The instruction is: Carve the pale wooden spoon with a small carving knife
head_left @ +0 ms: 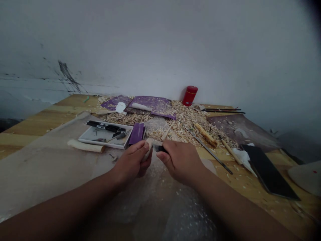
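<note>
A small pale piece (148, 146) is being gripped in the closed left hand (132, 160), near the middle of the scene, while the black handle (163, 149) of a bladed tool is being clasped in the closed right hand (184, 162). The blade (155, 143) is being held close to the piece; whether it is touching cannot be told. A good deal of cutting is being suggested by the curled, papery shavings (187, 115) being heaped at the far side, though how many belong to this piece is not being shown. Its finished shape is being hidden by the fingers, so what is left cannot be judged. At the left, a smooth, curved, bark-free length (85, 146) is being left beside a shallow white tray (116, 146), in which slim black tools (107, 127) are being kept. Creased, cloudy plastic (47, 172) is being spread over the striped wooden tabletop (15, 139). Farther right, a rough yellowish stick (205, 134) and a slender metal rod (213, 155) are being left unused, with a flat, dark slab (271, 172) being rested nearer the right edge
</note>
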`<state>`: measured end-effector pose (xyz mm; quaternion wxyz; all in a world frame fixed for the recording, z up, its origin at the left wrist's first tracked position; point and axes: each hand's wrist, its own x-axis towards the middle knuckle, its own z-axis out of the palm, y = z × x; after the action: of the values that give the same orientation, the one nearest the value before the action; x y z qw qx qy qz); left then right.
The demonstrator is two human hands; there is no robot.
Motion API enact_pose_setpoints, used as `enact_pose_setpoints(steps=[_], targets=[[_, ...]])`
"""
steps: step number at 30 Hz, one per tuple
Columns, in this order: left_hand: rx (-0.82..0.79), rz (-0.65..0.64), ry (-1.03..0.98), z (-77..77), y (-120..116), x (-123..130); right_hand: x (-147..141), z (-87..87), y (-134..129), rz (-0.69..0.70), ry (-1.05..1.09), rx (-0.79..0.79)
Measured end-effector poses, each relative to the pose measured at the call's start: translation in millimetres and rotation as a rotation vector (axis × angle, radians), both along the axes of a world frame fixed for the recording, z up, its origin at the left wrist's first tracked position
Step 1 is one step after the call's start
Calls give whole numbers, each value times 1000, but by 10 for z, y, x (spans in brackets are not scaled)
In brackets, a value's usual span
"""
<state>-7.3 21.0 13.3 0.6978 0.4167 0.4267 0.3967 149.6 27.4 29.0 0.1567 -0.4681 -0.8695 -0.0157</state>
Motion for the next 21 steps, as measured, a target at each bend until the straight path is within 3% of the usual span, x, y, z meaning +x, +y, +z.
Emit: enact_pose_setpoints(steps=[12, 21], targets=[[-7, 21, 79, 4, -35, 13, 14, -1, -29, 53, -12, -4], [38, 81, 117, 6, -18, 31, 23, -31, 0, -6, -72, 60]])
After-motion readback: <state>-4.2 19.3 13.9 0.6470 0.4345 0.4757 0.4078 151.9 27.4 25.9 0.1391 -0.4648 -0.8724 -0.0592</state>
